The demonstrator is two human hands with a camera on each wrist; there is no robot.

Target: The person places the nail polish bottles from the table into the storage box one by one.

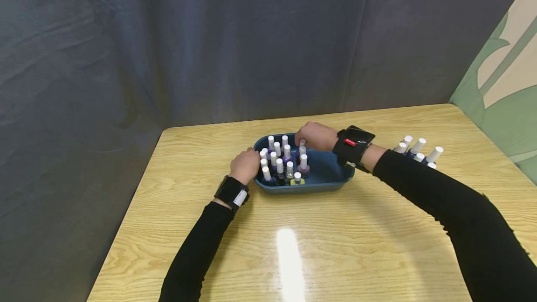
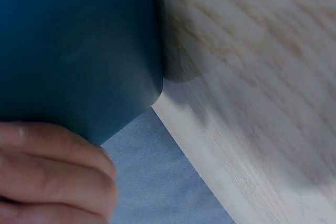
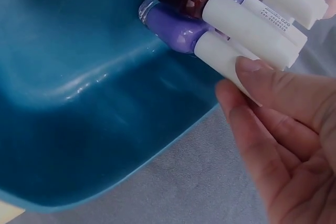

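Two hands at a blue tray of nail polish bottles, mid-bench.

Left hand (image 1: 245, 164) curls its fingers against the left end of the blue tray (image 1: 327, 178), gripping its wall. Right hand (image 1: 314, 136) reaches in from the far side, fingertips pinching the white cap of a purple bottle (image 3: 173, 24). Bottles crowd the tray's left half. Loose bottles (image 1: 417, 150) lie on the bench (image 1: 293, 255) to the right.

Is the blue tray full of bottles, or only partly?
Partly full. In the blue tray, the nail polish bottles crowd its left half; the right half is bare.
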